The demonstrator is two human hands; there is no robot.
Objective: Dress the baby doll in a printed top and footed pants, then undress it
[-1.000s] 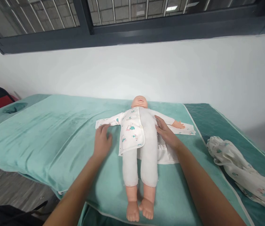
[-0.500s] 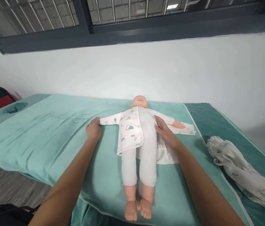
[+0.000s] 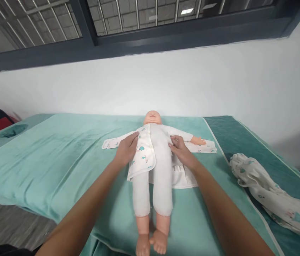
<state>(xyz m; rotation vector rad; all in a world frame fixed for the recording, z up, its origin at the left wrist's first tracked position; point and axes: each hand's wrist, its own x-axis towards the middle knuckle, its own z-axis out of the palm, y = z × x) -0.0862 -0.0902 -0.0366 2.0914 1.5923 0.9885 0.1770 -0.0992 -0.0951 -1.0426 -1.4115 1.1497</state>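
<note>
Doll (image 3: 162, 160), jacket (image 3: 145, 156) seemingly half on: left hand (image 3: 126, 150) on its front, right hand (image 3: 183, 153) alongside, both grips narrow, hold unclear; uncovered arm (image 3: 182, 134) apparently needs its sleeve (image 3: 206, 147).

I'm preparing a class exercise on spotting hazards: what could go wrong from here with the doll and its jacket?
1. The doll's arm, outside the loose sleeve, seems to lie partly over it; tugging that sleeve might twist the doll.
2. The left hand is on the jacket; a pull there could skew its printed front.
3. The feet lie near the bed's edge and might slide over it.
</note>
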